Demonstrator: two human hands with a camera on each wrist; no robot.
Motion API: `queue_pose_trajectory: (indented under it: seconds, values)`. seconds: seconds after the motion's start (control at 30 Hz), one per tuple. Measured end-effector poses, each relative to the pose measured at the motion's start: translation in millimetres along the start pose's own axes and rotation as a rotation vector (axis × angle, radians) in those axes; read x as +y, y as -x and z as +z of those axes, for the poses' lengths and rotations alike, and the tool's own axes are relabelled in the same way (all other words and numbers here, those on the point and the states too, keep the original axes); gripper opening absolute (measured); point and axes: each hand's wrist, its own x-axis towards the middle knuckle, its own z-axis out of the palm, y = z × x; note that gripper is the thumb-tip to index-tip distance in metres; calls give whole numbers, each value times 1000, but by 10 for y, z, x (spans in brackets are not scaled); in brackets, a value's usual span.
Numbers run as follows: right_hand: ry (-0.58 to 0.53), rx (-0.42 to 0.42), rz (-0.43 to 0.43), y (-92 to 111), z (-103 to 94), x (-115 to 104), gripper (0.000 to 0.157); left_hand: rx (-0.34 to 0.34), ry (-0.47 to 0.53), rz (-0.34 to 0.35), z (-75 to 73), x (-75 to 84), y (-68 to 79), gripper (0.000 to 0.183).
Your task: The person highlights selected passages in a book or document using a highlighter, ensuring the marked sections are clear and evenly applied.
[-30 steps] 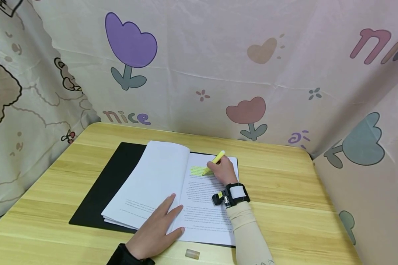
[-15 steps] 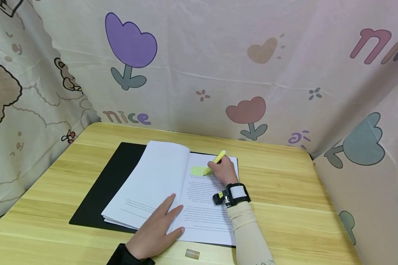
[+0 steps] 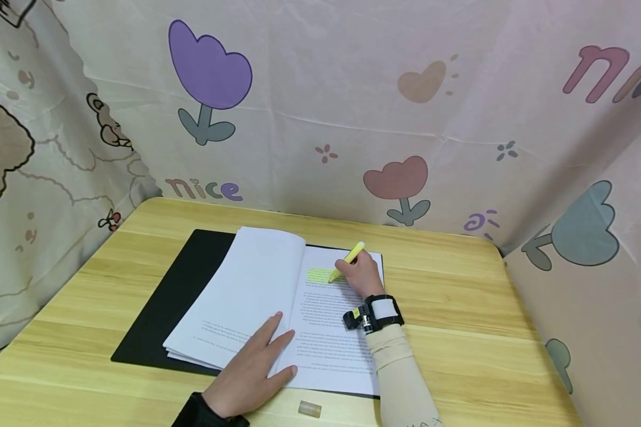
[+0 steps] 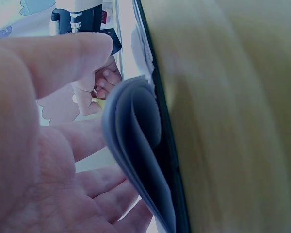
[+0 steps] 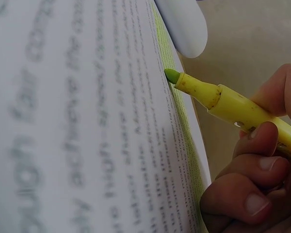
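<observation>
My right hand [image 3: 360,275] pinches a yellow highlighter [image 5: 242,109] near the top of the printed right-hand page [image 3: 331,350]. In the right wrist view the green-tinted felt tip meets the page at a line of text. Yellow marking covers several lines around it. My left hand [image 3: 253,365] lies with spread, straight fingers across the inner fold, over the lower part of the open pages. The left wrist view shows the curled page edges [image 4: 136,131] close beside its fingers. The left-hand page [image 3: 251,284] is mostly blank, with some print at its bottom.
The pages lie in a black folder [image 3: 162,314] on a wooden table [image 3: 454,284]. A small greyish cap [image 3: 310,409] lies near the table's front, below the pages. A printed curtain [image 3: 299,107] hangs behind and on both sides.
The right hand has slid slightly to the right along the text line with the highlighter, its tip staying at the page. The left hand has not moved.
</observation>
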Motion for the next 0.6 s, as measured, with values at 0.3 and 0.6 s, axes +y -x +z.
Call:
queue_pose_trajectory:
  seconds: [0.3, 0.6]
  values:
    - [16, 10, 10, -9, -17, 23, 20, -3, 2, -1, 2, 0, 3, 65]
    - [4, 12, -5, -4, -34, 26, 20, -1, 1, 4, -6, 2, -2, 64]
